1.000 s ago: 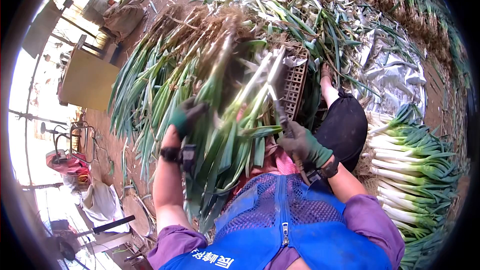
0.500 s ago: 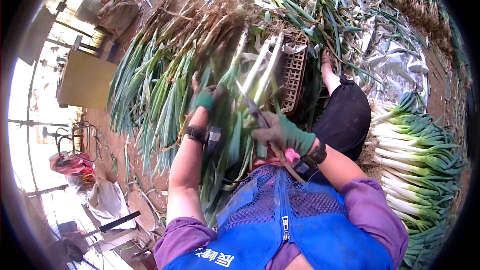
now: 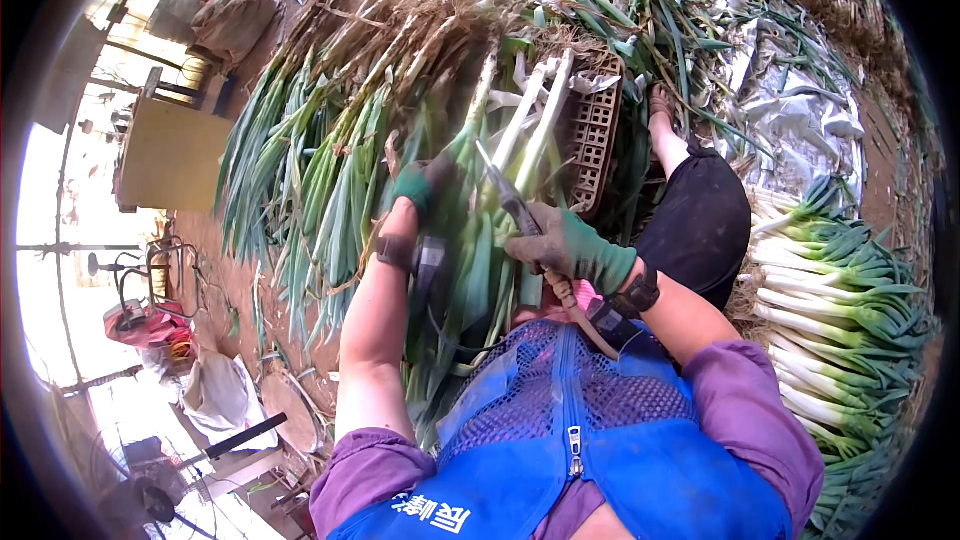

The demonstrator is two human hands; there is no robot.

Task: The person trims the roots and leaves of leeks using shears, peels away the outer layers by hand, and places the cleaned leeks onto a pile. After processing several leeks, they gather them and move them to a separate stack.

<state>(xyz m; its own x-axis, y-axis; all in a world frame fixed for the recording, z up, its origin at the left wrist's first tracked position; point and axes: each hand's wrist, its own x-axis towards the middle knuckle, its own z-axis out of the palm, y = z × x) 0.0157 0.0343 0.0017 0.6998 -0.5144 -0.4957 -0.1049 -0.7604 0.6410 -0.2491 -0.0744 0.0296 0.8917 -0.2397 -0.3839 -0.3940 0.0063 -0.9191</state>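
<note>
Green and dark, the glove on my left hand [image 3: 425,185] is closed round the leafy part of a leek [image 3: 475,110], whose pale stalk points up and away from me. My right hand [image 3: 570,245], also gloved, grips a hose-fed nozzle tool [image 3: 510,202] with a thin metal tip aimed up and left at the leek. A tan hose [image 3: 585,318] runs from the tool toward my vest. Two peeled white leeks [image 3: 545,118] lie just right of the tip, beside a brown plastic crate [image 3: 595,130]. Blur hides part of the leaves by my left hand.
Unpeeled leeks with roots [image 3: 330,140] are piled at the left. Cleaned leeks [image 3: 810,330] lie in a row at the right. Leaf scraps [image 3: 600,0] cover the floor ahead. My bent leg [image 3: 700,220] is right of the crate. A yellowish board [image 3: 170,155] stands far left.
The tool and my right hand have shifted slightly right. My left hand still holds the leek, with little movement. The view has tilted a little.
</note>
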